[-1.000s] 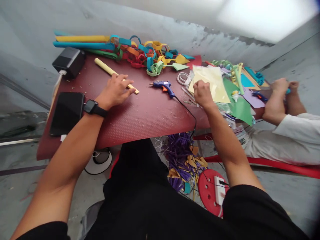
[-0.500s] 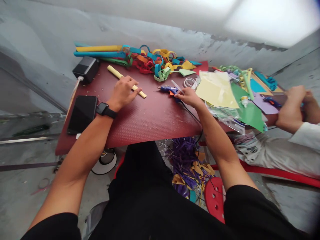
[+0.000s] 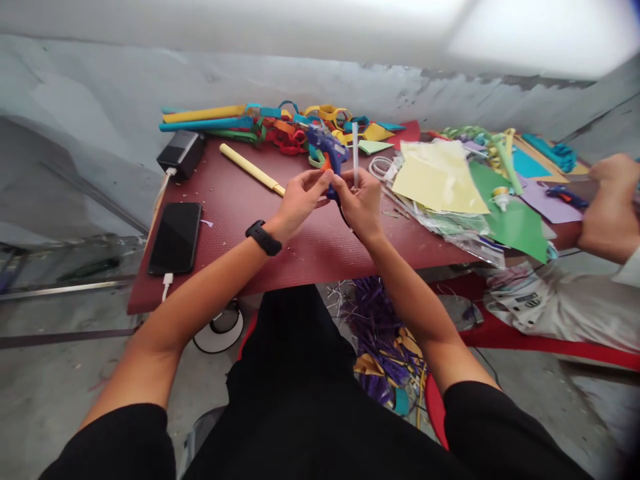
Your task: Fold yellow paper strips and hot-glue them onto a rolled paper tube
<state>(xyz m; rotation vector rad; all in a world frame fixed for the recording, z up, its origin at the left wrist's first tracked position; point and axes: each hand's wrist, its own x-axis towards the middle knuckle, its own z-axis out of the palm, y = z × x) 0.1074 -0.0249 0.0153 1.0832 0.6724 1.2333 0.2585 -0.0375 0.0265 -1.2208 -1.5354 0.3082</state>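
Observation:
My left hand (image 3: 306, 199) is closed around the handle of a blue glue gun (image 3: 330, 150) with an orange trigger, which points up and away above the table. My right hand (image 3: 362, 200) meets it there, thumb and fingers pressed to the handle's other side. A translucent glue stick (image 3: 355, 150) stands upright out of the right hand's fingers. The lower handle is partly covered by both hands, and a black cord hangs from it. Left of the hands, a pale yellow rolled paper tube (image 3: 247, 165) lies on the red table (image 3: 300, 260).
Colourful paper chains (image 3: 285, 137) and rolled tubes (image 3: 205, 123) line the back. At left are a black power box (image 3: 180, 155) and a phone (image 3: 175, 238). Yellow sheets (image 3: 437, 177) lie at right, near another person's arm (image 3: 610, 213). Purple paper shreds (image 3: 380, 340) lie below the table.
My left hand has left the paper tube and moved right onto the glue gun. The glue gun has been lifted from the table, and my right hand has brought the glue stick up beside it.

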